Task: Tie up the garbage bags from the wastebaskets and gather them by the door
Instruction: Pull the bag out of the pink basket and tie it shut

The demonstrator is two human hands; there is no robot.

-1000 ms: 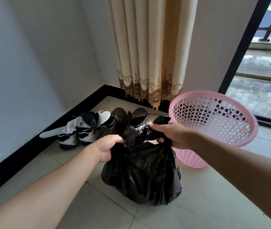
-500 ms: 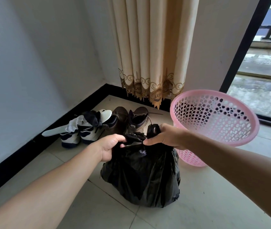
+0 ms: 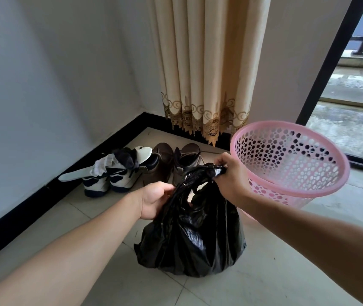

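Black bag (image 3: 196, 239) | R hand (image 3: 231, 181) pinches top | L hand (image 3: 154, 199) holds neck

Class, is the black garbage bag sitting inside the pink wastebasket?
No, the black garbage bag stands on the floor beside the pink wastebasket.

R hand (image 3: 229, 182) pinching, L hand (image 3: 154, 199) curled

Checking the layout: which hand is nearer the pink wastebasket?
Right. The right hand pinches the garbage bag beside the wastebasket; the left hand is on the bag's far side.
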